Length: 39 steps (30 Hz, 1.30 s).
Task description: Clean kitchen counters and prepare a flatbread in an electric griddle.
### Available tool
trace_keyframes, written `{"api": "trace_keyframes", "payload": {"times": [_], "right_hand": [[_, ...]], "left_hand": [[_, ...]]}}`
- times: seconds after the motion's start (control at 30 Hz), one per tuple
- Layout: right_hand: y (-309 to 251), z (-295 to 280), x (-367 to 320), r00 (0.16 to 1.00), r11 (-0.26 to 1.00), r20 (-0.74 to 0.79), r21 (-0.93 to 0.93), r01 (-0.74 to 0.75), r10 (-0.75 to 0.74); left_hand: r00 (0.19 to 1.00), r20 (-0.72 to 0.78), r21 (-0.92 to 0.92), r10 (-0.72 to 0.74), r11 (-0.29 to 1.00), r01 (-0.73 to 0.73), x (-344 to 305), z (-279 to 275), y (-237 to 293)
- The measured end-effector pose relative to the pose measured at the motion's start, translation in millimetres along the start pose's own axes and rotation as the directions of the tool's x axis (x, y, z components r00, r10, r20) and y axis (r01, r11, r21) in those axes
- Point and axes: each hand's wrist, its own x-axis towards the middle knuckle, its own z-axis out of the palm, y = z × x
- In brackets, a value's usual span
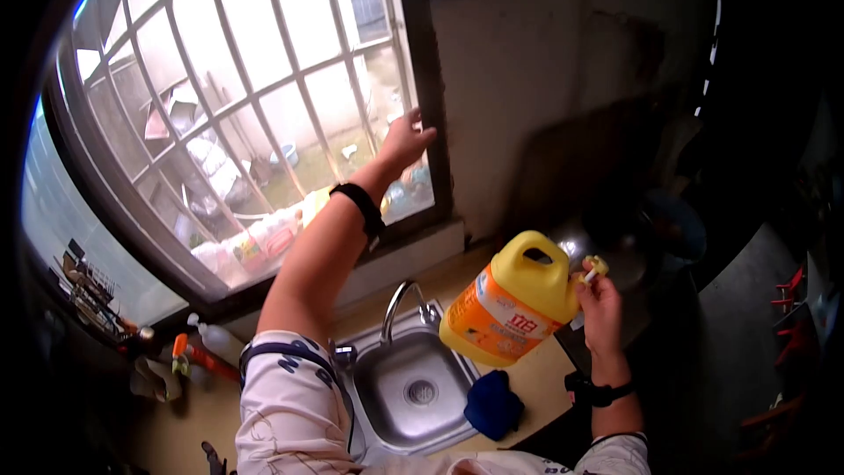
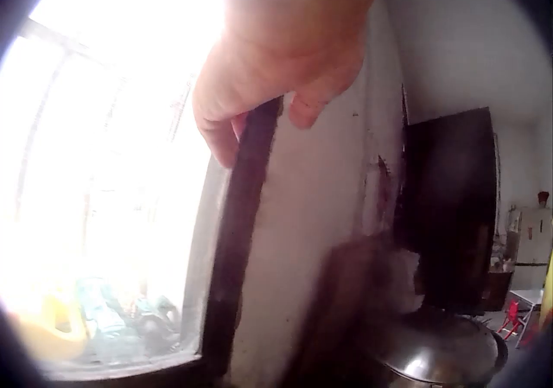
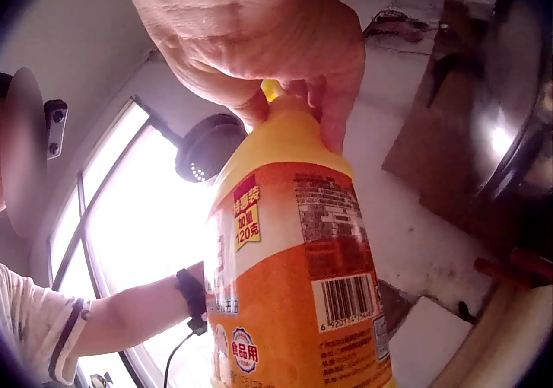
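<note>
The step in hand appears to be handling a large yellow plastic jug with an orange printed label (image 1: 505, 312) at the window-side counter; the right hand (image 1: 601, 312) has its fingers curled round the jug's neck, by a small yellow-and-white cap (image 1: 595, 269), and holds it tilted, above the counter and near the sink; the left hand (image 1: 406, 142) reaches up to a dark window frame (image 2: 239, 232), its fingers bent at the edge, though whether they grip it I cannot tell; the next move, as I judge it, calls for a secure hold on that narrow neck, since a full jug would swing, and for keeping its base clear of the faucet. Below lies a light wood-coloured counter (image 1: 549, 384) with a square stainless-steel sink (image 1: 400, 387) set in; a curved chrome faucet (image 1: 389, 321) stands at its back, a crumpled dark blue cloth (image 1: 494, 405) lies just beside it, and an orange-headed spray bottle (image 1: 182, 354) stands on the far left; bright daylight comes through the metal window bars (image 1: 255, 95), while the room on the right is dim, with a small red chair (image 2: 511, 318) in the distance.
</note>
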Motion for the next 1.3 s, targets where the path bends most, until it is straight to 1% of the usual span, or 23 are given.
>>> {"api": "trace_keyframes", "payload": {"times": [0.07,0.1,0.13,0.17,0.2,0.27,0.33,0.4,0.47,0.5,0.53,0.6,0.63,0.67,0.73,0.77,0.83,0.9,1.0,1.1,1.2,1.23,1.3], "right_hand": [[-0.1,5.2,-1.2,0.997,0.997,0.022,-0.04,0.073,-0.072],[-2.0,11.0,-3.2,0.994,0.994,0.024,-0.037,0.106,-0.105],[-2.4,14.8,-4.9,0.997,0.997,0.039,-0.042,0.072,-0.071],[-3.9,18.7,-4.8,0.992,0.986,0.068,-0.122,0.116,-0.108],[-7.5,24.0,-2.5,0.982,0.965,0.102,-0.196,0.174,-0.156],[-20.2,37.9,-2.3,0.978,0.959,0.111,-0.205,0.195,-0.175],[-33.4,47.1,-0.5,0.971,0.949,0.146,-0.225,0.219,-0.19],[-31.7,51.1,4.1,0.958,0.939,0.132,-0.202,0.279,-0.256],[-29.0,51.9,6.1,0.938,0.868,0.118,-0.356,0.346,-0.325],[-29.2,52.1,6.3,0.93,0.83,0.113,-0.424,0.363,-0.349],[-30.6,53.6,6.7,0.927,0.827,0.115,-0.422,0.372,-0.358],[-24.1,47.1,9.9,0.93,0.813,0.102,-0.46,0.358,-0.352],[-17.9,41.2,13.4,0.93,0.783,0.086,-0.515,0.349,-0.358],[-12.1,36.6,16.5,0.938,0.796,0.071,-0.51,0.326,-0.338],[3.5,24.8,24.9,0.972,0.906,0.014,-0.361,0.223,-0.233],[4.7,21.1,26.9,0.969,0.903,0.007,-0.36,0.234,-0.249],[6.0,18.0,29.4,0.984,0.922,-0.009,-0.35,0.166,-0.18],[8.9,20.5,33.9,0.978,0.924,-0.014,-0.329,0.194,-0.21],[18.9,19.7,40.0,0.973,0.918,0.003,-0.331,0.22,-0.232],[18.9,23.0,44.8,0.959,0.877,0.022,-0.399,0.266,-0.281],[13.2,27.8,46.9,0.953,0.871,-0.01,-0.409,0.272,-0.303],[11.8,28.2,49.1,0.955,0.872,-0.009,-0.411,0.267,-0.297],[7.1,33.0,54.5,0.945,0.845,-0.008,-0.449,0.289,-0.327]], "left_hand": [[0.997,-0.011,0.128,-0.081,0.988,0.082,-5.7,-10.6,-5.5],[0.995,0.017,0.249,-0.098,0.964,0.091,-12.0,-21.0,-2.5],[0.991,0.039,0.245,-0.126,0.963,0.113,-27.4,-31.3,11.0],[0.99,0.037,0.261,-0.133,0.958,0.119,-39.8,-41.4,14.5],[0.991,0.03,0.278,-0.128,0.954,0.115,-48.8,-51.8,16.7],[0.999,0.007,0.424,-0.048,0.905,0.041,-64.0,-69.5,15.0],[0.998,0.034,0.576,-0.054,0.817,0.025,-75.4,-78.8,15.9],[0.993,0.099,0.729,0.061,0.675,-0.114,-86.1,-72.4,20.2],[0.962,0.208,0.823,0.175,0.5,-0.269,-81.4,-56.9,12.1],[0.947,0.284,0.849,0.15,0.421,-0.321,-74.7,-48.3,12.9],[0.927,0.356,0.863,0.117,0.34,-0.374,-66.4,-38.4,13.9],[0.876,0.473,0.839,0.098,0.255,-0.481,-48.3,-20.3,15.9],[0.859,0.496,0.838,0.131,0.187,-0.512,-39.0,-11.1,15.4],[0.839,0.519,0.834,0.161,0.119,-0.539,-29.0,-1.9,11.9],[0.761,0.594,0.802,0.26,-0.123,-0.584,-11.1,10.5,13.0],[0.756,0.595,0.803,0.273,-0.153,-0.576,-4.1,15.4,15.2],[0.748,0.596,0.802,0.291,-0.188,-0.567,6.5,22.8,12.6],[0.753,0.59,0.803,0.291,-0.311,-0.509,17.5,24.4,7.8],[0.734,0.596,0.798,0.326,-0.337,-0.499,26.5,32.2,2.5],[0.739,0.581,0.814,0.342,-0.265,-0.517,32.3,34.8,2.4],[0.747,0.574,0.818,0.336,-0.269,-0.508,30.1,27.6,3.2],[0.774,0.574,0.815,0.268,-0.277,-0.509,26.9,24.7,3.0],[0.8,0.559,0.823,0.218,-0.263,-0.503,19.8,13.6,9.4]]}}
